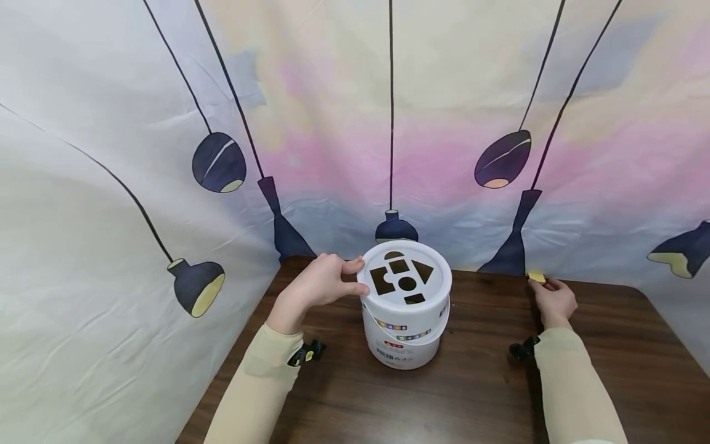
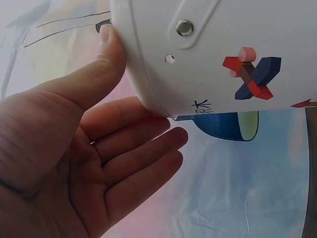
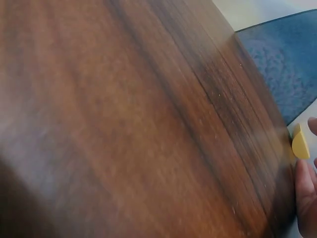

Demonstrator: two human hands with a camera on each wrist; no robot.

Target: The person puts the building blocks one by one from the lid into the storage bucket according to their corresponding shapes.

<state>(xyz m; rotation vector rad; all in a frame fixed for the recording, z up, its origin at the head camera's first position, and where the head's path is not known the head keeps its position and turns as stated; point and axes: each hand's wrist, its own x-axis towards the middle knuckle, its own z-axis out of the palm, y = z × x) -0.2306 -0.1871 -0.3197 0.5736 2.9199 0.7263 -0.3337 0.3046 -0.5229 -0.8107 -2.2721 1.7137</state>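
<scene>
A white bucket (image 1: 403, 336) with a thin handle stands on the table, its round white lid (image 1: 444, 271) cut with several shaped holes. My left hand (image 1: 318, 282) touches the left side of the lid rim, thumb and index finger spread along it. In the left wrist view the left hand's (image 2: 94, 144) other fingers extend loosely below the rim. At the table's far edge, well to the right of the bucket, my right hand (image 1: 554, 303) pinches a small yellow block (image 1: 536, 277). The right wrist view shows this block (image 3: 299, 144) as half-round, with the thumb tip against its lower end.
The dark wooden table (image 1: 477, 382) carries the bucket near its back edge. Directly behind hangs a pale cloth backdrop (image 1: 333, 111) printed with dark lamps. Dark wrist cameras (image 1: 310, 353) are strapped over both sleeves.
</scene>
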